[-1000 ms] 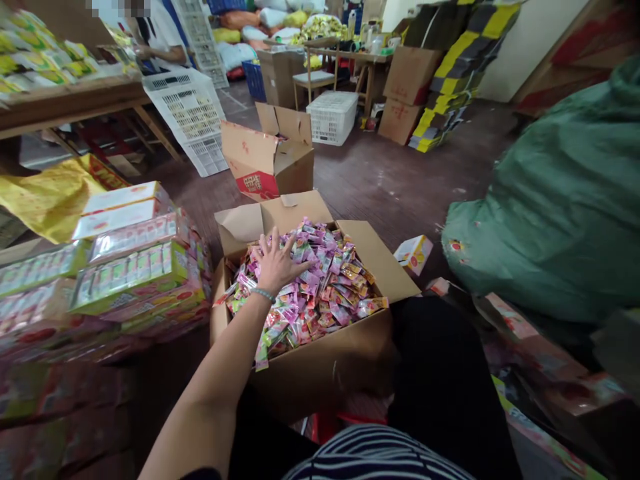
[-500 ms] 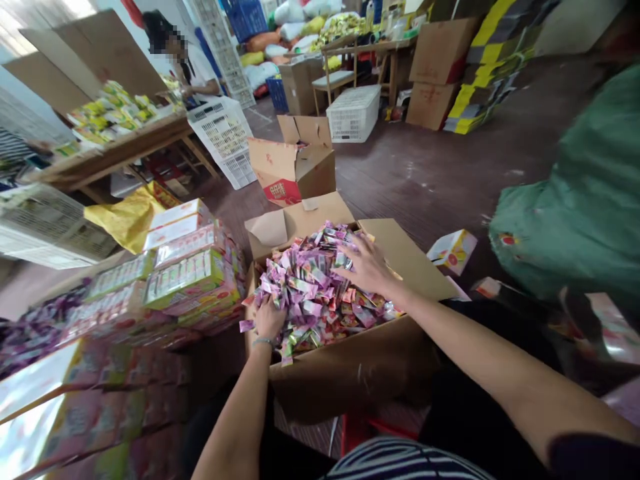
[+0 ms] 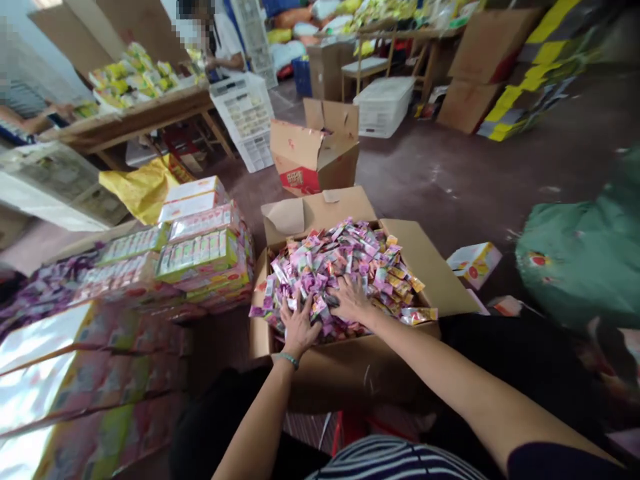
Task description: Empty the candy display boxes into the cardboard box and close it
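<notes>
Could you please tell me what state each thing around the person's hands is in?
Near carton: flaps open, heaped with packets
Packets: loose, jumbled
Left hand: fingers spread, on the packets
Right hand: fingers bent, at the packets; grip unclear
Far carton: flaps up, open
Yellow bag: crumpled
Retail boxes: stacked
Green sack: bulging; mouth not visible

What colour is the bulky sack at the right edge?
The bulky sack is green; the head view shows it best.
</notes>
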### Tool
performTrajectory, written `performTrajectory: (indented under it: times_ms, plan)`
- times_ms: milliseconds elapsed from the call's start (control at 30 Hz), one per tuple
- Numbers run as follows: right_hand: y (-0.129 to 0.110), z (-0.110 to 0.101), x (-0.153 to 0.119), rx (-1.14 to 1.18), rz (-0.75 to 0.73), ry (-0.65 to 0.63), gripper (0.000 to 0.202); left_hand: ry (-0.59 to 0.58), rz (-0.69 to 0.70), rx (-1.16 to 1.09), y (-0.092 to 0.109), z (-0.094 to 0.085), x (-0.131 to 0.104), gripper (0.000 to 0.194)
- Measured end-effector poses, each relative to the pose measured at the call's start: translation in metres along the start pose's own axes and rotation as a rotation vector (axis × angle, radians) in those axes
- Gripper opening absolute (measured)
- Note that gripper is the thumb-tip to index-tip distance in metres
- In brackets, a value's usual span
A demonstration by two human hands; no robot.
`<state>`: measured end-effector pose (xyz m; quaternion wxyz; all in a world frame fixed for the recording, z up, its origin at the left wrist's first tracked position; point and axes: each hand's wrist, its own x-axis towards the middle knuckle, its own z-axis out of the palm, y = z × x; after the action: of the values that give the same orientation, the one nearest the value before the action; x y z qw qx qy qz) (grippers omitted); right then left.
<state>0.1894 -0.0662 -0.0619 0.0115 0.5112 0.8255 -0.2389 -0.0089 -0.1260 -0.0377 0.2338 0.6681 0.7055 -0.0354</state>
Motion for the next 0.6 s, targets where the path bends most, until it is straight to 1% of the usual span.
performTrajectory:
  times_ms: [67,133,200,267,367,433,500,533,600]
  plan:
    - [-0.001,0.011,-0.005,-0.019,0.005,0.011,0.049,-0.084,-0.041,0.019,0.007,0.0,-0.003,0.081]
    - [-0.001,0.02,-0.004,-0.024,0.009,0.001,0.049,-0.14,-0.046,0.031,0.011,-0.007,-0.003,0.078]
    - [0.001,0.023,0.002,-0.025,0.006,-0.032,0.05,-0.174,-0.044,0.055,0.015,-0.019,-0.005,0.078]
    - [0.003,0.022,0.008,-0.023,0.003,-0.054,0.051,-0.183,0.005,0.084,0.021,-0.033,-0.011,0.074]
    - [0.009,0.017,0.015,-0.004,-0.002,-0.065,0.054,-0.136,0.178,0.075,0.021,-0.052,-0.028,0.058]
    - [0.012,0.015,0.016,0.007,-0.016,-0.069,0.057,-0.059,0.287,0.016,0.013,-0.058,-0.04,0.048]
    - [0.013,0.015,0.014,0.013,-0.023,-0.078,0.058,0.029,0.331,-0.041,0.001,-0.061,-0.047,0.041]
    - [0.013,0.016,0.013,0.015,-0.019,-0.08,0.058,0.049,0.331,-0.056,-0.005,-0.061,-0.049,0.039]
    - [0.012,0.016,0.012,0.027,0.001,-0.085,0.057,0.014,0.329,-0.056,-0.012,-0.061,-0.048,0.037]
